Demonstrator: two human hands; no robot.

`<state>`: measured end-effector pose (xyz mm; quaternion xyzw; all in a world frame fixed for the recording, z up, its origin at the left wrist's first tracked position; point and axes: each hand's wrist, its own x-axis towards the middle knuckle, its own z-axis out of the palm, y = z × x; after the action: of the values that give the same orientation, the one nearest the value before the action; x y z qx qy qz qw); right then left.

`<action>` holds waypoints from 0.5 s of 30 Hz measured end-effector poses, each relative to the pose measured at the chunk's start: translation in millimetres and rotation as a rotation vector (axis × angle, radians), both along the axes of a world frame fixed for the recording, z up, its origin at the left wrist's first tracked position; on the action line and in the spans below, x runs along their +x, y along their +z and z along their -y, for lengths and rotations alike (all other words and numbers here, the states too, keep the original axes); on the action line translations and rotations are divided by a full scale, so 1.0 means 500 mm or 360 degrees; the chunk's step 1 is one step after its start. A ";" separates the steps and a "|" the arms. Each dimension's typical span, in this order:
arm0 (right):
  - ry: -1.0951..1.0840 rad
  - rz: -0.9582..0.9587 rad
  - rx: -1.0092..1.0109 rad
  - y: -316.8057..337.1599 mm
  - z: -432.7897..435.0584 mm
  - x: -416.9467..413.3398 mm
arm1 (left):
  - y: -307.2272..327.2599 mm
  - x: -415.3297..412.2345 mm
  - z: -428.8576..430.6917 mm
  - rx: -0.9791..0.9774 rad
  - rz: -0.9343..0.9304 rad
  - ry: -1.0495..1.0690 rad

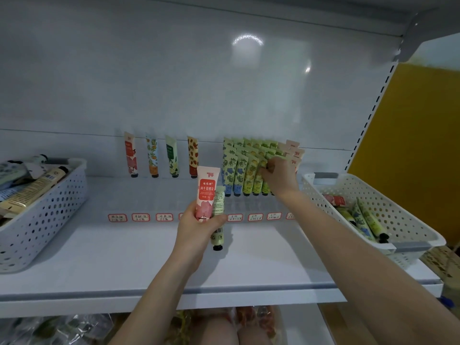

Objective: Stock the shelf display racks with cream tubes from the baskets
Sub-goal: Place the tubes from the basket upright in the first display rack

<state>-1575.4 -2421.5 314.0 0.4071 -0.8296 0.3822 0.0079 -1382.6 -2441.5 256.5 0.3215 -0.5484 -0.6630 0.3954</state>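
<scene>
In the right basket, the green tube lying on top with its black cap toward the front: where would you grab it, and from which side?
Probably by the middle of the green tube, pinched across its flat width from above. It lies slanted on other tubes, and the basket walls close off the sides.

Two baskets (pixel 42 207) (pixel 373 202) flank the shelf (pixel 149 257); tubes (pixel 239 170) stand in racks at its back.

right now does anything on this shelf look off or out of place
Nothing spilled or damaged. The stock is only uneven: four single tubes stand alone at left, while the lanes by the right hand are packed.
</scene>
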 end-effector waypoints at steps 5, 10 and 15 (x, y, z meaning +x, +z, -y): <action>-0.0005 0.0039 -0.0202 0.036 -0.044 0.013 | 0.019 0.004 -0.005 0.0016 -0.0052 -0.0031; 0.0561 0.0310 -0.0421 0.051 -0.109 0.080 | 0.048 0.001 -0.034 0.0076 -0.0205 -0.0099; 0.0823 0.0612 -0.0432 0.041 -0.143 0.126 | 0.066 -0.002 -0.068 0.0038 -0.0231 -0.0156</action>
<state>-1512.6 -2350.2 334.5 0.5196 -0.6270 0.5479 -0.1916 -1383.8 -2407.5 289.8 0.2503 -0.5254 -0.7096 0.3973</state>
